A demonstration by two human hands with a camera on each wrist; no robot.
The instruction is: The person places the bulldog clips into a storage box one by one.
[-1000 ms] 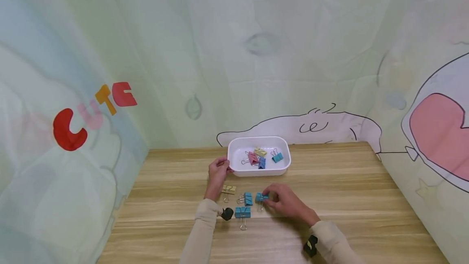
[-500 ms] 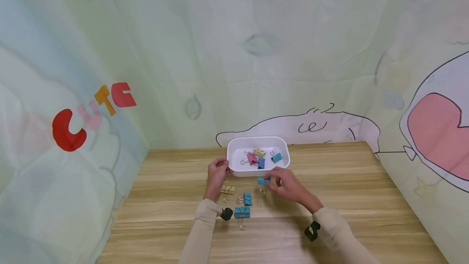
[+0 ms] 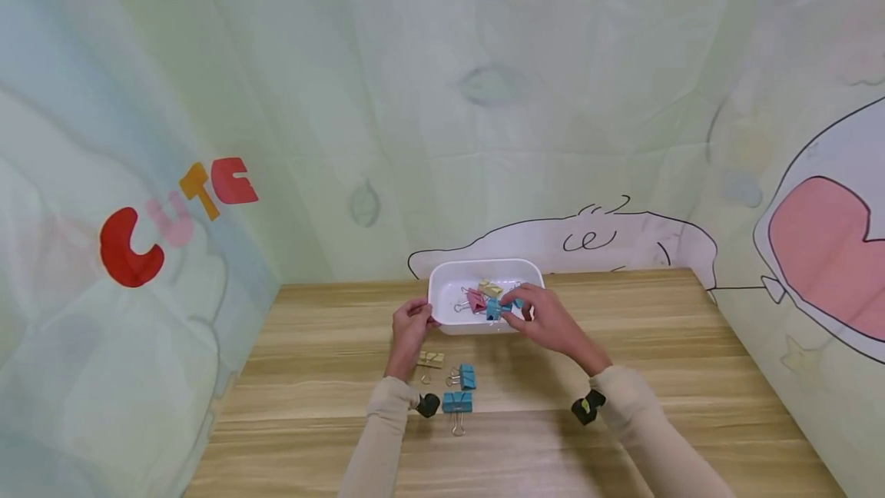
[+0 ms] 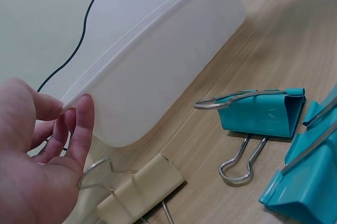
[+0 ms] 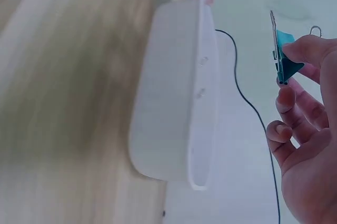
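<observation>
A white plastic tray (image 3: 449, 327) stands at the back of the table with pink, yellow and other binder clips inside. My left hand (image 3: 411, 329) pinches the tray's left rim between thumb and fingers, as the left wrist view shows closely. Over the tray's front right part, my right hand (image 3: 549, 321) pinches a teal binder clip (image 5: 287, 58) between thumb and fingertips. This clip overlaps the ones inside in the head view. On the table in front lie a yellow binder clip (image 3: 431, 360), a small teal binder clip (image 3: 467, 376) and a larger teal binder clip (image 3: 457, 402).
The wooden table (image 3: 332, 344) meets a printed cloth backdrop (image 3: 346, 98) just behind the tray. The loose binder clips lie near the left forearm (image 3: 380, 429), with their wire handles sticking out.
My right hand has lifted the teal binder clip from the table and carried it forward over the tray. The left hand keeps its hold on the rim.
</observation>
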